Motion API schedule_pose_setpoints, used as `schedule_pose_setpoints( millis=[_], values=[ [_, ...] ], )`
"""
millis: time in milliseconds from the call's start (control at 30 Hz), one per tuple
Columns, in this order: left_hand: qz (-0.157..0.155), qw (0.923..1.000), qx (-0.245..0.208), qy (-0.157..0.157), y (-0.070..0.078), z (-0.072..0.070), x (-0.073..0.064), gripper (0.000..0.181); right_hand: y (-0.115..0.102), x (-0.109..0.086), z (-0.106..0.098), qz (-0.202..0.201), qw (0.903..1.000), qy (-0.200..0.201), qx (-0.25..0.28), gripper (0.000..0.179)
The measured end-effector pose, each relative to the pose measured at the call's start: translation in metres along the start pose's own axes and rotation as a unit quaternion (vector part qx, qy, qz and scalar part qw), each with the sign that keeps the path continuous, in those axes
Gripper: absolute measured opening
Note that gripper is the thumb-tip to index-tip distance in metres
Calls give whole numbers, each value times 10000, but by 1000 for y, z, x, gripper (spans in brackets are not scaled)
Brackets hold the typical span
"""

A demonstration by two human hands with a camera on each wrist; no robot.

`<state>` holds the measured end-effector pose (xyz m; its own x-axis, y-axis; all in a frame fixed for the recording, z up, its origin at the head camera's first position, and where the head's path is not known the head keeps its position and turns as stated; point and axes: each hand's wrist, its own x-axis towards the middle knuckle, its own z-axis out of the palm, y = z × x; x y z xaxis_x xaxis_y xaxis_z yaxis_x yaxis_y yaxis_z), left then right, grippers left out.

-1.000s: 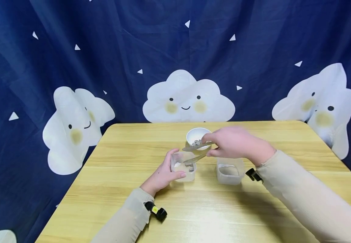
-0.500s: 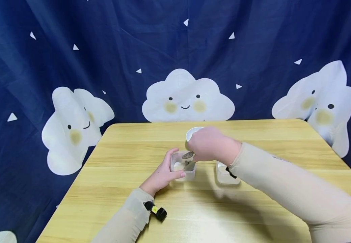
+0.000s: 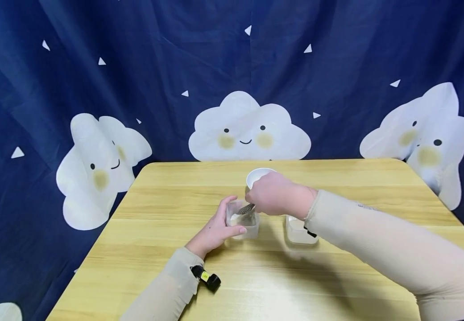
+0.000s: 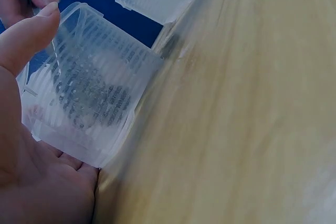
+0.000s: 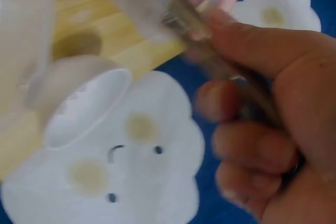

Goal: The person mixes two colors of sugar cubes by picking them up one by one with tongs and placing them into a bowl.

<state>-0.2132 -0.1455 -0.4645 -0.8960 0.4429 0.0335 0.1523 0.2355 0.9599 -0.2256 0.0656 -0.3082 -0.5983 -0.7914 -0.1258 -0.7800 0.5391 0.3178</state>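
My left hand (image 3: 214, 232) grips a small clear plastic container (image 3: 252, 232) on the table, thumb on the near side. Through its ribbed wall in the left wrist view, the container (image 4: 94, 77) shows dark grey bits inside. My right hand (image 3: 276, 194) has its fingers curled round a pair of metal tongs (image 3: 246, 208), whose tips dip into the container. In the right wrist view the tongs (image 5: 197, 35) look blurred. Just behind the right hand stands a white bowl (image 3: 254, 175), its inside mostly hidden by that hand in the head view.
A second clear container (image 3: 301, 236) stands to the right, partly under the right sleeve. The wooden table (image 3: 167, 187) ends at a dark blue curtain (image 3: 167, 53) printed with white clouds. A black camera (image 3: 208, 277) is strapped to the left wrist.
My right hand has moved left and turned over, bringing the tongs from spread above the container down into it. Over the last half second they dip lower. The left hand keeps its hold.
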Motion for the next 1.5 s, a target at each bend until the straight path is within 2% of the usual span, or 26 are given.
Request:
schedule_pose_setpoints(
  millis=[100, 233, 467, 567, 733, 867, 1000, 1100, 1267, 1367, 1500],
  values=[
    [7, 10000, -79, -36, -2, -1, -1, 99, 4, 0, 7, -5, 9995, 106, 296, 21],
    [-65, 9999, -80, -38, -3, -1, -3, 102, 0, 2, 9, 280, 9991, 89, 303, 25],
    [-138, 9998, 63, 111, 2, -1, -4, 99, -15, 5, -1, 613, 9974, -387, 38, 17],
    [-150, 9998, -99, 30, 1, 0, -2, 99, -16, 4, -1, 523, 9980, -354, 37, 18],
    [-150, 9995, -273, -63, -1, 0, -2, 96, -11, 1, 2, 273, 9991, -30, 325, 19],
    [-118, 9993, -338, -108, 1, 0, -2, 96, -6, -1, 0, 382, 9985, 174, 339, 21],
    [-97, 9994, -319, -91, 1, 0, 0, 99, -3, -2, -1, 668, 9974, -76, 260, 24],
    [-81, 9996, -260, -62, 1, 0, 0, 101, -3, -1, 4, 626, 9976, -222, 191, 24],
    [-17, 9997, -244, -84, 2, 2, 0, 101, -2, -2, 9, 355, 9993, 91, 69, 20],
    [43, 9997, -229, -109, 1, 1, 1, 100, 2, -5, 8, 407, 9988, 159, 231, 16],
    [-29, 9991, -373, -177, -1, 0, 2, 100, 6, -7, 5, 511, 9969, 83, 594, 11]
  ],
)
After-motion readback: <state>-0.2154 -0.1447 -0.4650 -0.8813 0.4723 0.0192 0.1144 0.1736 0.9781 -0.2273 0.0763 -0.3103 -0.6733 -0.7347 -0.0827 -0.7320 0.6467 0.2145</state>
